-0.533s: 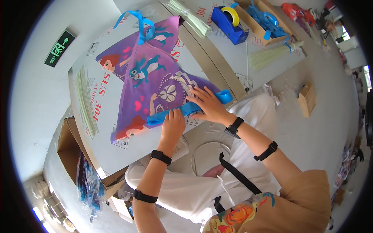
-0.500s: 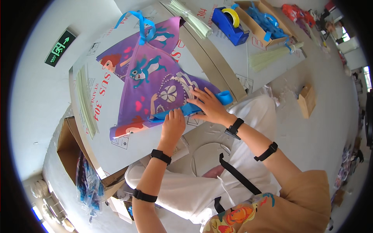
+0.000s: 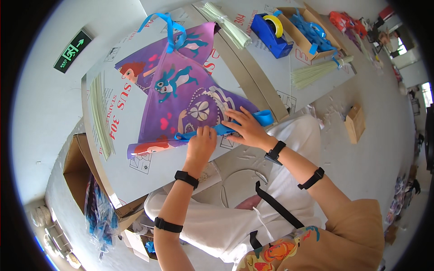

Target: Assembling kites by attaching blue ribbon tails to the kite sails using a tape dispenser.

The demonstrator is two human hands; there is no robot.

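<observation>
A purple printed kite sail (image 3: 181,92) with cartoon figures lies spread over the board-topped table in front of me. Along its near edge runs a blue ribbon (image 3: 224,129), its right end curled in a loop. My left hand (image 3: 202,143) is closed, its fingertips pinching the ribbon at the edge of the sail. Just to the right, my right hand (image 3: 247,129) rests with spread fingers across the ribbon and the sail's printed surface. A second blue ribbon (image 3: 170,32) hangs in loops at the sail's far corner. What lies beneath my fingers is hidden.
Bundles of thin pale rods lie left (image 3: 102,119), at the back (image 3: 226,25) and right (image 3: 316,74). A blue tape dispenser (image 3: 271,38) stands beside a carton (image 3: 312,52) of blue ribbons. An open cardboard box (image 3: 74,169) sits below the table's left edge.
The view has shifted slightly. Both hands stay at almost the same spot on the sail, and the ribbon left of my left hand looks narrower, with its end curled.
</observation>
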